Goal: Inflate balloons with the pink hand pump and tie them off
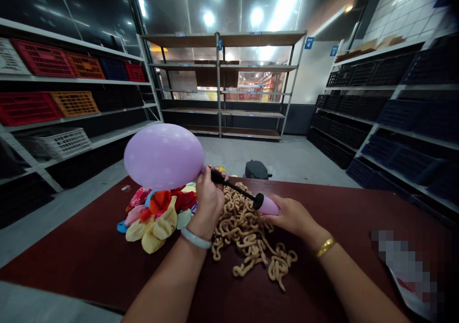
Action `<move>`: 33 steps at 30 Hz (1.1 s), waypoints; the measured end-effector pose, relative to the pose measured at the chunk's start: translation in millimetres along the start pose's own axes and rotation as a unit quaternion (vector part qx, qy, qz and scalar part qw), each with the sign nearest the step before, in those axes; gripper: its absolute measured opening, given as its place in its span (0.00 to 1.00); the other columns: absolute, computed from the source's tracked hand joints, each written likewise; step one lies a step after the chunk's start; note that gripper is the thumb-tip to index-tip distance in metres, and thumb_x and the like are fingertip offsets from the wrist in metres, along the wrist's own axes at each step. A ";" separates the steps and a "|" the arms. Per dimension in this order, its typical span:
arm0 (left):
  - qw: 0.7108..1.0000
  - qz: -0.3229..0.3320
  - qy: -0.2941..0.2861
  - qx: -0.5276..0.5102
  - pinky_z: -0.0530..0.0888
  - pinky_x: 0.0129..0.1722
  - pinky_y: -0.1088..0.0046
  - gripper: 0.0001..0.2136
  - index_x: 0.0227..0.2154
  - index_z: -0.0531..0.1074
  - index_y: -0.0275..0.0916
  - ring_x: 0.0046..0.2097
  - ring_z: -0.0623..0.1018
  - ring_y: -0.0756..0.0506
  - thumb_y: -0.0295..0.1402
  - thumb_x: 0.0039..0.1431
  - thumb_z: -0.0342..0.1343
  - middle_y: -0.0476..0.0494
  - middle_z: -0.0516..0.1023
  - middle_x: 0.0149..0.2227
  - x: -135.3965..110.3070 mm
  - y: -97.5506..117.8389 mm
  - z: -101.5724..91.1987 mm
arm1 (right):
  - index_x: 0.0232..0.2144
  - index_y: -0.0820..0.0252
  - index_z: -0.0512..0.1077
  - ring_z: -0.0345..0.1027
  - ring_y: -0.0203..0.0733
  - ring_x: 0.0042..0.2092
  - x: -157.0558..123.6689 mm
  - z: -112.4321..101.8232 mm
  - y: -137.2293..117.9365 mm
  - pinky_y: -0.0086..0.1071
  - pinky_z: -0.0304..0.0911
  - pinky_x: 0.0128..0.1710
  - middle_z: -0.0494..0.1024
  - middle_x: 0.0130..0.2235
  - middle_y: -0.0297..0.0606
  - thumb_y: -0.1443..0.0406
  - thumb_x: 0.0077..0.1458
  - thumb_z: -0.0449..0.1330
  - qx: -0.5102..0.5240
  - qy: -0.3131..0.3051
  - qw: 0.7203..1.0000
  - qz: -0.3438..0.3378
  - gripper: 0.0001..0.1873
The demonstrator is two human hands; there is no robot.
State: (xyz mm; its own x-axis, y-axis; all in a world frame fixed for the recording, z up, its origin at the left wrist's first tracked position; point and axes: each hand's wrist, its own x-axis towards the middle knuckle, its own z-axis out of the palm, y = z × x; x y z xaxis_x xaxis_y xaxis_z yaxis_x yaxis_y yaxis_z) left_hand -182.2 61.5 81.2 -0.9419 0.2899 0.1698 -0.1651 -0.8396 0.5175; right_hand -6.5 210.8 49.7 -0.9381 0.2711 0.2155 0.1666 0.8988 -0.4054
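A large purple balloon (pixel 163 156), well filled with air, sits at the nozzle end of a hand balloon pump (pixel 239 190). My left hand (pixel 211 191) closes around that end, where the balloon's neck meets the black nozzle; the neck itself is hidden by my fingers. My right hand (pixel 292 215) grips the pump's pink barrel, and the black rod shows stretched out between both hands. Below the pump lies a tangled heap of tan, curly strands (pixel 247 237) whose kind I cannot make out. Limp balloons (pixel 158 218) in several colours are piled left of my left wrist.
The dark red table (pixel 322 285) carries everything. A blurred flat item (pixel 412 285) lies at its right edge. Beyond stand a dark grey bag-like object (pixel 257 170) on the floor, a rack (pixel 218 89) at the back, and shelves with crates (pixel 43 58) on both sides.
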 end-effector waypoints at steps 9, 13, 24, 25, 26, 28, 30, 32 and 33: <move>1.000 0.005 -0.007 -0.026 0.68 0.27 0.73 0.12 0.30 0.63 0.40 0.27 0.72 0.50 0.36 0.53 0.62 0.51 0.69 0.26 7.4 -0.6 -6.4 | 0.46 0.51 0.71 0.73 0.47 0.37 -3.0 -12.6 16.9 0.32 0.57 0.32 0.80 0.38 0.37 0.48 0.51 0.61 -0.051 -0.008 0.999 -0.001 0.24; 1.000 0.001 0.011 -0.010 0.68 0.28 0.73 0.12 0.31 0.63 0.39 0.26 0.72 0.50 0.37 0.54 0.61 0.50 0.70 0.27 -4.6 -18.3 -3.6 | 0.44 0.52 0.71 0.73 0.48 0.38 -3.7 -13.4 13.2 0.31 0.57 0.32 0.80 0.38 0.38 0.48 0.51 0.61 -0.067 -0.011 0.998 0.000 0.22; 0.996 -0.081 -0.024 0.021 0.70 0.32 0.71 0.10 0.34 0.64 0.41 0.29 0.71 0.50 0.37 0.56 0.59 0.49 0.69 0.30 -64.3 -59.4 9.9 | 0.42 0.55 0.71 0.73 0.49 0.37 -4.0 -3.9 -5.5 0.31 0.53 0.31 0.79 0.36 0.40 0.48 0.51 0.60 -0.054 -0.005 0.999 -0.002 0.21; 0.996 -0.079 -0.023 0.023 0.70 0.32 0.71 0.10 0.33 0.64 0.41 0.29 0.71 0.50 0.38 0.56 0.59 0.49 0.69 0.30 -66.0 -59.6 10.7 | 0.41 0.55 0.71 0.73 0.49 0.36 -4.2 -3.2 -7.4 0.31 0.53 0.30 0.79 0.36 0.40 0.49 0.51 0.61 -0.053 -0.003 0.999 0.000 0.21; 0.996 -0.077 -0.023 0.025 0.70 0.32 0.71 0.10 0.33 0.64 0.40 0.29 0.70 0.50 0.38 0.56 0.59 0.49 0.69 0.30 -66.7 -58.9 11.4 | 0.42 0.56 0.70 0.73 0.49 0.36 -4.4 -2.3 -9.2 0.31 0.53 0.30 0.79 0.36 0.40 0.49 0.51 0.61 -0.052 0.000 0.999 0.001 0.21; 0.997 -0.074 -0.022 0.025 0.69 0.31 0.71 0.10 0.32 0.64 0.40 0.28 0.70 0.50 0.38 0.57 0.59 0.49 0.68 0.29 -65.7 -55.7 13.1 | 0.44 0.56 0.70 0.72 0.48 0.36 -4.7 -0.1 -12.8 0.31 0.53 0.31 0.79 0.36 0.41 0.50 0.51 0.62 -0.045 0.008 0.999 0.004 0.22; 0.997 -0.068 -0.031 0.028 0.68 0.29 0.72 0.10 0.32 0.64 0.40 0.27 0.69 0.50 0.38 0.57 0.58 0.49 0.67 0.28 -61.7 -50.5 14.6 | 0.46 0.56 0.70 0.72 0.48 0.36 -4.6 2.1 -15.8 0.31 0.54 0.32 0.79 0.36 0.41 0.49 0.51 0.61 -0.034 0.013 0.999 0.006 0.24; 0.997 -0.059 -0.042 0.031 0.68 0.27 0.73 0.10 0.31 0.64 0.40 0.27 0.70 0.50 0.37 0.57 0.59 0.49 0.68 0.28 -54.1 -43.5 14.9 | 0.47 0.55 0.70 0.72 0.48 0.36 -4.0 3.5 -17.1 0.32 0.55 0.32 0.79 0.36 0.41 0.47 0.52 0.60 -0.024 0.014 1.000 0.011 0.26; 0.997 -0.052 -0.045 0.033 0.68 0.27 0.73 0.09 0.31 0.64 0.40 0.27 0.70 0.50 0.36 0.56 0.59 0.49 0.68 0.29 -48.6 -39.4 14.4 | 0.47 0.55 0.70 0.72 0.48 0.37 -3.5 3.6 -16.7 0.31 0.55 0.32 0.79 0.37 0.41 0.46 0.51 0.60 -0.020 0.011 1.000 0.015 0.26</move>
State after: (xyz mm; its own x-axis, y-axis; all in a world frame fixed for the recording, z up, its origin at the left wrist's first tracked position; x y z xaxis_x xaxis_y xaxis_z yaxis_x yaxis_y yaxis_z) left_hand -125.7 87.1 64.5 -0.8906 0.4154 0.1852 -0.2378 -0.7724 0.5890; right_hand -7.1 193.6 52.5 -0.9257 0.3049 0.2239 0.2067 0.9034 -0.3758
